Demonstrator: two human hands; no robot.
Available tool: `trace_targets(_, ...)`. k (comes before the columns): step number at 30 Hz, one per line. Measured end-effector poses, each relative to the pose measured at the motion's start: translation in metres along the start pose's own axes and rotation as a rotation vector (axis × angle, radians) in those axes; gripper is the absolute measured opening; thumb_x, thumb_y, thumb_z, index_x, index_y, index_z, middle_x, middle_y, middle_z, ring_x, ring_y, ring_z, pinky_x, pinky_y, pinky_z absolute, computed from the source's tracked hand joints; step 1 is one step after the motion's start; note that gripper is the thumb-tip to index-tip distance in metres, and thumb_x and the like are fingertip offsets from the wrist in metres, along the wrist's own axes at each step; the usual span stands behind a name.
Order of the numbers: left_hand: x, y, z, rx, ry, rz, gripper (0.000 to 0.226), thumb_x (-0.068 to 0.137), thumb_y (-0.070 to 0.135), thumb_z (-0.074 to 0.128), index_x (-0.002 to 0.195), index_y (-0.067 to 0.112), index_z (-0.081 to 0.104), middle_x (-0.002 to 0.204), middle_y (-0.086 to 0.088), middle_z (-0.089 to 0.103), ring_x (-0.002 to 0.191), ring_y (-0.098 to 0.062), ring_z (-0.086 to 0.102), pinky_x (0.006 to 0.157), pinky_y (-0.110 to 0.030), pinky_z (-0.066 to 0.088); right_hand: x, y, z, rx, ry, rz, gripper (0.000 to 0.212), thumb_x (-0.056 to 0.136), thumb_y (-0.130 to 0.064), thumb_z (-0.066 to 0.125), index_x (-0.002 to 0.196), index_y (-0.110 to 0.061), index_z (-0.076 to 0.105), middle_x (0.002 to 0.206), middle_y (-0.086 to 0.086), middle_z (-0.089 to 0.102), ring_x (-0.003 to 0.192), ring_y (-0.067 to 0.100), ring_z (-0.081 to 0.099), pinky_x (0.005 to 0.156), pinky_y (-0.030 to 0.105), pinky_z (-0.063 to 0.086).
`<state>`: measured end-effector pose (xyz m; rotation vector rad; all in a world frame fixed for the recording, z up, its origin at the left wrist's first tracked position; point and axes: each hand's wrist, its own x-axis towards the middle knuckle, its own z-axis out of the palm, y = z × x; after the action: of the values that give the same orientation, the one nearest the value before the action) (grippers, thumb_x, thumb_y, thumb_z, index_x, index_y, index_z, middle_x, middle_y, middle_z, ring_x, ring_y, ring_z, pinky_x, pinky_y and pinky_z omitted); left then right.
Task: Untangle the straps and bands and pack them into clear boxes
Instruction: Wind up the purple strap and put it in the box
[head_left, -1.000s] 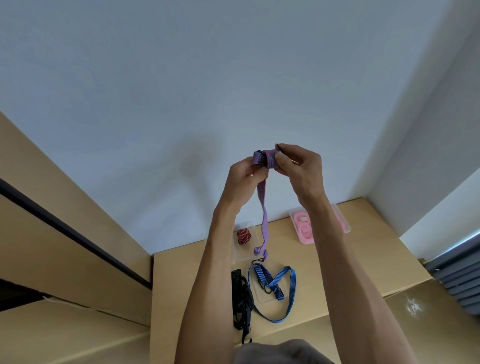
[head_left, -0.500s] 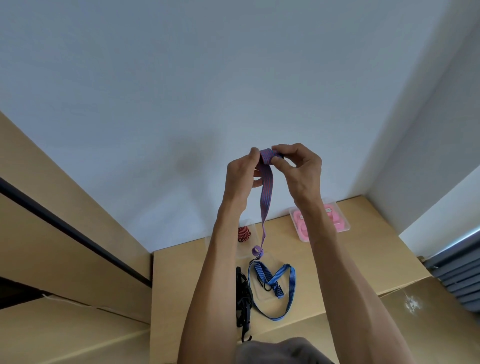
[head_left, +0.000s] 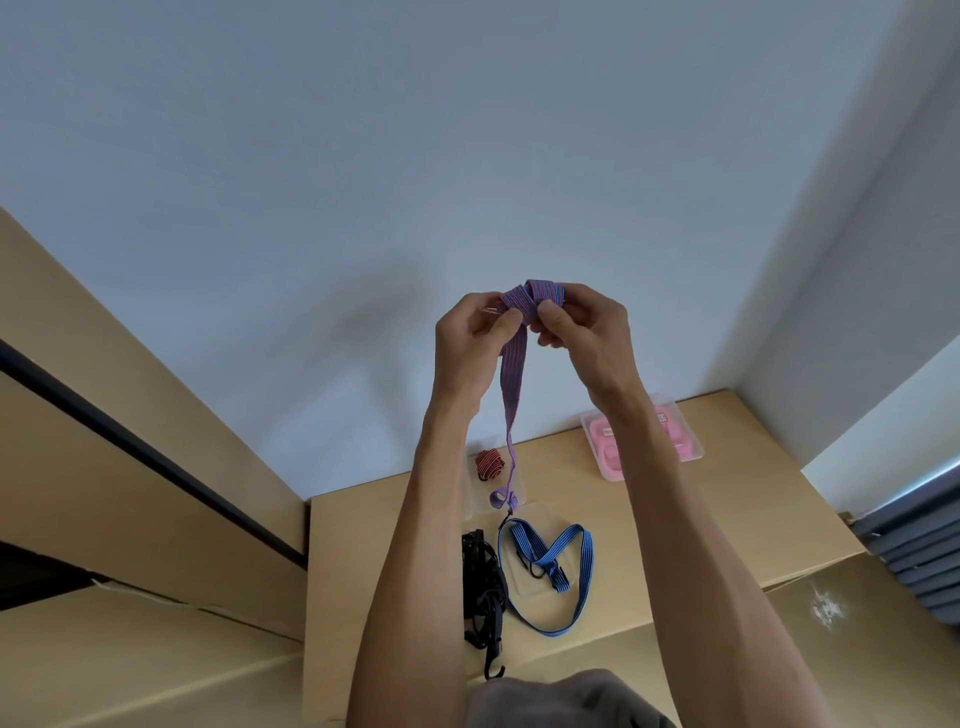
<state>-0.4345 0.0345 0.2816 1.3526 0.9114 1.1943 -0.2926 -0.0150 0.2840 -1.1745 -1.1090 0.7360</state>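
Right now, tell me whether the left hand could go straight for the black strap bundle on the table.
Probably not at once: the left hand and the right hand both pinch the purple striped strap up high. The black strap bundle lies uncovered on the table, directly beneath the left forearm, so once it lets go, the way looks free.

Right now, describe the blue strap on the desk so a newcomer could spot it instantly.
Start at the tan desk against the white wall, below the raised hands. Near its front edge, the blue strap lies in a loose crossed loop over a flat clear box. Its blue stripes and open loop set it apart from the bunched black strap beside it.
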Motion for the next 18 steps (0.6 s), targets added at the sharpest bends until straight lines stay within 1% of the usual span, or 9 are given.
trace_targets(2, 0.001, -0.002, -0.003, 0.057, -0.042, 0.004, 0.013, 0.089, 0.017, 0.067, 0.101, 0.021, 0.067, 0.084, -0.013, 0.074, 0.076, -0.019, 0.069, 0.070, -0.036, 0.058, 0.001, 0.001, -0.001, 0.011, -0.011, 0.011, 0.020, 0.097, -0.011, 0.061, 0.114, -0.009, 0.071, 0.082, 0.006, 0.075, 0.074, 0.016, 0.066, 0.068, 0.028, 0.053)
trace_targets(4, 0.001, -0.003, -0.004, 0.065, -0.047, -0.014, 0.015, 0.093, 0.013, 0.066, 0.103, 0.025, 0.069, 0.076, -0.005, 0.072, 0.073, -0.015, 0.069, 0.066, -0.029, 0.058, 0.000, 0.004, 0.000, 0.010, -0.010, 0.019, 0.021, 0.095, -0.010, 0.063, 0.115, -0.011, 0.072, 0.083, 0.007, 0.075, 0.075, 0.016, 0.067, 0.070, 0.028, 0.054)
trace_targets(7, -0.001, -0.004, 0.000, -0.102, -0.001, -0.122, 0.013, 0.097, 0.015, 0.064, 0.106, 0.014, 0.074, 0.081, -0.002, 0.073, 0.076, -0.019, 0.070, 0.069, -0.029, 0.058, -0.002, 0.011, 0.003, 0.001, 0.029, 0.011, 0.026, 0.091, -0.003, 0.066, 0.116, -0.008, 0.071, 0.089, 0.013, 0.075, 0.075, 0.016, 0.067, 0.072, 0.025, 0.053)
trace_targets(10, -0.003, -0.007, -0.001, -0.303, 0.084, -0.224, 0.011, 0.096, 0.007, 0.064, 0.102, 0.007, 0.074, 0.087, -0.006, 0.073, 0.078, -0.024, 0.069, 0.073, -0.031, 0.058, -0.005, 0.017, 0.010, 0.005, 0.040, 0.036, 0.034, 0.087, 0.002, 0.067, 0.120, -0.007, 0.070, 0.104, 0.011, 0.075, 0.092, 0.021, 0.070, 0.088, 0.036, 0.056)
trace_targets(11, -0.002, -0.009, -0.002, -0.310, 0.089, -0.235, 0.014, 0.093, 0.001, 0.066, 0.105, 0.004, 0.073, 0.086, -0.006, 0.073, 0.080, -0.023, 0.068, 0.076, -0.032, 0.058, -0.007, 0.019, 0.011, 0.018, 0.044, 0.064, 0.037, 0.085, 0.000, 0.066, 0.120, -0.009, 0.071, 0.107, 0.008, 0.075, 0.095, 0.020, 0.070, 0.091, 0.037, 0.056)
trace_targets(13, -0.001, -0.010, -0.003, -0.211, 0.081, -0.208, 0.031, 0.085, -0.009, 0.069, 0.115, 0.001, 0.069, 0.087, -0.005, 0.074, 0.080, -0.017, 0.069, 0.081, -0.030, 0.058, -0.009, 0.023, 0.010, 0.100, 0.041, 0.149, 0.039, 0.084, -0.012, 0.065, 0.122, -0.012, 0.070, 0.110, 0.005, 0.075, 0.100, 0.019, 0.071, 0.092, 0.032, 0.056)
trace_targets(15, -0.001, -0.012, -0.004, -0.083, 0.071, -0.164, 0.050, 0.079, -0.013, 0.071, 0.127, 0.000, 0.061, 0.099, -0.010, 0.074, 0.084, -0.014, 0.070, 0.080, -0.024, 0.057, -0.010, 0.026, 0.012, 0.146, 0.035, 0.198, 0.040, 0.088, -0.021, 0.065, 0.126, -0.010, 0.068, 0.105, 0.008, 0.075, 0.098, 0.017, 0.072, 0.090, 0.030, 0.057)
trace_targets(16, -0.001, -0.014, -0.004, -0.055, 0.071, -0.147, 0.054, 0.078, -0.012, 0.072, 0.129, -0.001, 0.059, 0.105, -0.013, 0.073, 0.089, -0.015, 0.071, 0.081, -0.024, 0.057, -0.009, 0.028, 0.013, 0.123, 0.043, 0.192, 0.041, 0.091, -0.021, 0.066, 0.130, -0.007, 0.065, 0.101, 0.007, 0.075, 0.093, 0.016, 0.073, 0.087, 0.029, 0.057)
trace_targets(18, -0.003, -0.018, -0.004, -0.047, 0.076, -0.117, 0.052, 0.075, -0.009, 0.075, 0.126, -0.003, 0.062, 0.108, -0.018, 0.073, 0.099, -0.024, 0.071, 0.086, -0.032, 0.058, -0.006, 0.028, 0.015, 0.064, 0.071, 0.165, 0.046, 0.093, -0.015, 0.069, 0.135, -0.002, 0.057, 0.094, 0.005, 0.074, 0.086, 0.015, 0.073, 0.084, 0.030, 0.059)
